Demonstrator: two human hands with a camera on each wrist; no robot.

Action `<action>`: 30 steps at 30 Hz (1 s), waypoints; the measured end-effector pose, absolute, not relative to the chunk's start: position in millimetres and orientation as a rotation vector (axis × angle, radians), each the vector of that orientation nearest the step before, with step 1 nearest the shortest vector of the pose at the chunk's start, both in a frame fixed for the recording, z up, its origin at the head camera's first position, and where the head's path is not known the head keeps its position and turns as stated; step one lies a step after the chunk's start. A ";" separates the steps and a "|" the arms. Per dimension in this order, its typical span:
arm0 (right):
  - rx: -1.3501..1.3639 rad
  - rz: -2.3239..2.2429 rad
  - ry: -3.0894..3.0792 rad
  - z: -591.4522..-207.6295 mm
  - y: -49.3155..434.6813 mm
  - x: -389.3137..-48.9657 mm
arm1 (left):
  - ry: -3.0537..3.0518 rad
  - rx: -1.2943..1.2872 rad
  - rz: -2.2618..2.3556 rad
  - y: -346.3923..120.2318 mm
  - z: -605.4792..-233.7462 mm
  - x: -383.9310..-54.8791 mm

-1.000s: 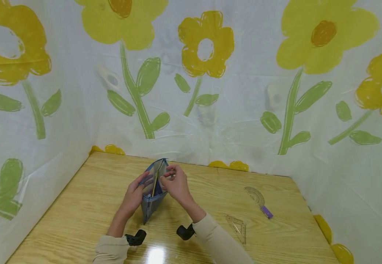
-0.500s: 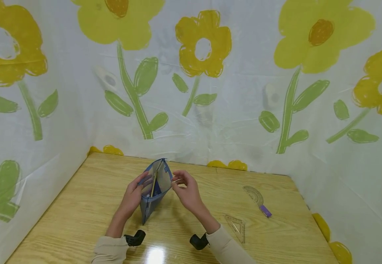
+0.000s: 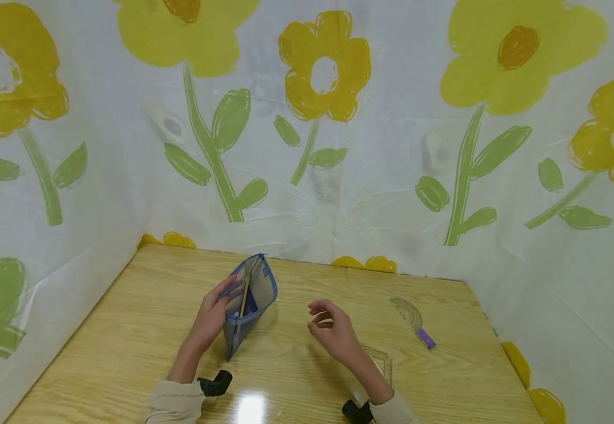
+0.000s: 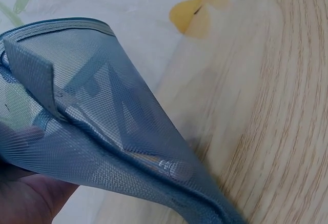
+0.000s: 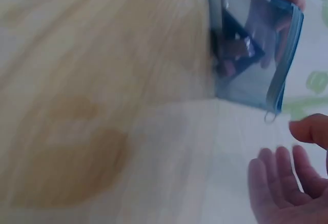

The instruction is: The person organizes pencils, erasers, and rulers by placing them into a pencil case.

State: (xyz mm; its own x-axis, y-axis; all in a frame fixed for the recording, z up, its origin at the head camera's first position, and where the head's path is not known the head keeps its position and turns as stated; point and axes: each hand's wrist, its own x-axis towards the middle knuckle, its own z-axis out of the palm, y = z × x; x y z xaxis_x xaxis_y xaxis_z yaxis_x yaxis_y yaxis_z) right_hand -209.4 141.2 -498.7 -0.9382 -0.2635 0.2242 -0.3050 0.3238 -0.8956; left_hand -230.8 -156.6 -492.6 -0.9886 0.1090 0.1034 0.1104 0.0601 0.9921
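Observation:
A blue mesh zip pouch (image 3: 266, 291) stands tilted over the table with its mouth spread wide. My left hand (image 3: 210, 315) grips its left side. Inside lie a yellowish pencil (image 3: 245, 294) and a dark blue triangular piece (image 5: 237, 39), which also shows dimly through the mesh in the left wrist view. To the right of the pouch, my right hand (image 3: 334, 334) hovers above the table, fingers loosely bent and nothing held. In the right wrist view, its fingers (image 5: 287, 178) lie apart from the pouch.
A clear triangular set square (image 3: 388, 360) lies partly behind my right forearm. Farther right are a clear protractor (image 3: 412, 311) and a purple-wrapped block (image 3: 425, 338) touching its end. White flower-printed sheeting (image 3: 307, 218) walls in the wooden table (image 3: 126, 330) at back and sides.
My right hand has drawn out of the pouch's mouth and moved right and toward me, away from it. The left hand keeps its hold on the pouch, almost unmoved.

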 end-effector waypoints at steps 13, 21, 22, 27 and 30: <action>0.435 1.214 -3.036 -486.3 220.3 -186.2 | -2.260 -0.240 -2.191 -160.0 -490.5 -232.5; 0.232 0.840 -3.212 -488.6 256.7 -175.6 | -2.253 -0.227 -2.217 -157.8 -494.6 -230.9; 0.228 0.846 -3.213 -488.9 259.6 -174.8 | -2.257 -0.223 -2.212 -157.5 -495.1 -230.5; 0.230 0.951 -3.214 -489.9 268.5 -172.0 | -2.256 -0.225 -2.216 -156.5 -495.6 -229.8; 0.213 0.978 -3.222 -488.4 269.4 -171.8 | -2.247 -0.237 -2.223 -156.0 -495.1 -230.2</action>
